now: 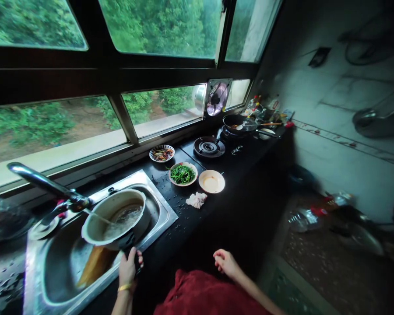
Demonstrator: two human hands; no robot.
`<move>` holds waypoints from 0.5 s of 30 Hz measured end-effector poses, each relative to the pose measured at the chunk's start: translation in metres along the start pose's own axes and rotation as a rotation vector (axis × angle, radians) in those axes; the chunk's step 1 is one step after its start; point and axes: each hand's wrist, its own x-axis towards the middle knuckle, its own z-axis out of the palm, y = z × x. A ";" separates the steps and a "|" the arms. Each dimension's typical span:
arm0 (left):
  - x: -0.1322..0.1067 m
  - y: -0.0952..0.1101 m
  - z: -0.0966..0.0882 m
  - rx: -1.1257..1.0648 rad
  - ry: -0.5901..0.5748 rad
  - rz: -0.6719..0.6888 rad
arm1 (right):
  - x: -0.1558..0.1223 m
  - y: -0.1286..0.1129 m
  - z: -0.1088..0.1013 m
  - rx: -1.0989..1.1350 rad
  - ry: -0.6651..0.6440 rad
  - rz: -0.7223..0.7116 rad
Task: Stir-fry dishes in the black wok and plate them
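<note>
My left hand, with a yellow band at the wrist, is wrapped round the black handle of a deep metal pot. The pot is tilted over the steel sink. From the chrome faucet a thin stream of water runs into the pot, where water is bubbling. Beneath the pot, something long and yellowish-brown shows in the sink; its kind is unclear. My right hand hangs in front of my red clothing, fingers curled in, with nothing visible in them.
Right of the sink are a crumpled white cloth, a plate of greens, a pale plate and a striped dish of food. Farther off are a gas burner and a wok. Plastic bottles lie low at the right.
</note>
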 end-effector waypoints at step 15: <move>-0.005 -0.036 0.028 0.024 0.256 -0.089 | 0.043 -0.017 -0.107 -0.129 0.098 -0.103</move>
